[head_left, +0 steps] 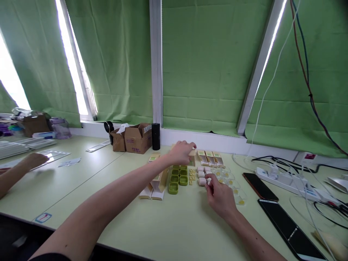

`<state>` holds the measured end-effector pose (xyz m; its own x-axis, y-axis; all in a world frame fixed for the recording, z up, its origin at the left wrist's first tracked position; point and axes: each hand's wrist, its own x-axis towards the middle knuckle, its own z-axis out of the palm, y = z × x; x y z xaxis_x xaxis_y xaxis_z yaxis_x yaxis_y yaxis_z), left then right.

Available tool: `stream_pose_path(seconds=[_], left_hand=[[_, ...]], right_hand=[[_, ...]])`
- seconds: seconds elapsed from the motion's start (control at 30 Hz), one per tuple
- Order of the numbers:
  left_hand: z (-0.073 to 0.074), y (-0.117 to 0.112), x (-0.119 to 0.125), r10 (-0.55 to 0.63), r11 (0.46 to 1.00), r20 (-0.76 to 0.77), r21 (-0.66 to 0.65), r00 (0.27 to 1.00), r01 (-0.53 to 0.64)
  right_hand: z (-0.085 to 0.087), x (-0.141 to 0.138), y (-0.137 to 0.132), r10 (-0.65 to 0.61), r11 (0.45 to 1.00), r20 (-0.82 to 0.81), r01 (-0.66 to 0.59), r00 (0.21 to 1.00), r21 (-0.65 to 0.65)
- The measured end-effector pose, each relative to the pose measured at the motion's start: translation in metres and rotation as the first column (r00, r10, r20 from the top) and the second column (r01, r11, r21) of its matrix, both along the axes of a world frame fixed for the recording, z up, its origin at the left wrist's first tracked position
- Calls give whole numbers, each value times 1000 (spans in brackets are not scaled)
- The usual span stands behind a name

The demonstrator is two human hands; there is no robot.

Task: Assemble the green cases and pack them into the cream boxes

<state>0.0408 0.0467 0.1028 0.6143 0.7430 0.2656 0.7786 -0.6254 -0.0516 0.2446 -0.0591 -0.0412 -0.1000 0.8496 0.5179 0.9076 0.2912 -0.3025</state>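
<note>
Left hand: reached out toward the back edge of the table (190,221); the hand (182,152) was bent over the upper end of the paper cartons there. Its fingers were curled, but I could not tell whether they gripped anything.
Right hand: the hand (220,195) was nearer the front edge, thumb and forefinger bent in at the white blocks (202,182). The fingertips looked to be touching one; a firm pinch could not be confirmed, as the hand hid part of it.
White blocks: short rows between the yellow pieces (191,176) and the clear cases (239,200), well in from the front edge.
Block handling: judged light and perhaps a little soft; best taken by opposite sides, thumb against forefinger, with little pressure.
Green cups: two columns (173,188) left of the yellow pieces; probably stiff and light, to be lifted by the rim.
Paper cartons: three in view (210,159) toward the back edge, right of the left hand; likely thin and easily creased, so to be held along the folded edges.
Right side of table: two phones (261,186) beside a power strip (288,183).
</note>
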Motion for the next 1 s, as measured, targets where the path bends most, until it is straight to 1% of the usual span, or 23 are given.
stream_pose_path(seconds=[0.07,0.13,0.2,0.27,0.4,0.5,0.57,0.67,0.8,1.0], left_hand=[[3,27,-1,55,998,-13,16,998,-55],[-2,50,-2,94,995,-29,32,995,-93],[-12,67,-1,125,992,-52,32,991,-123],[-25,79,0,152,988,-71,25,986,-151],[-55,91,4,184,983,-110,0,977,-185],[-71,94,6,203,978,-122,-16,972,-206],[-78,95,6,218,975,-123,-11,968,-221],[-80,90,6,227,974,-121,21,966,-226],[-79,75,9,223,975,-117,52,968,-218],[-88,54,14,241,970,-128,-10,962,-245]], right_hand=[[-2,-2,-1,15,1000,6,-15,1000,8],[-3,-3,-1,31,999,9,-32,999,15],[-4,-5,-2,42,999,7,-42,999,19],[-4,-6,-2,47,999,5,-47,999,22],[-3,-6,-3,62,998,12,-62,998,20],[-2,-6,-3,75,997,6,-76,997,21],[-2,-6,-4,81,996,-1,-81,997,26],[-1,-7,-5,79,996,-9,-79,997,33],[1,-9,-7,78,996,-18,-77,997,41],[2,-12,-9,125,991,-24,-124,992,51]])
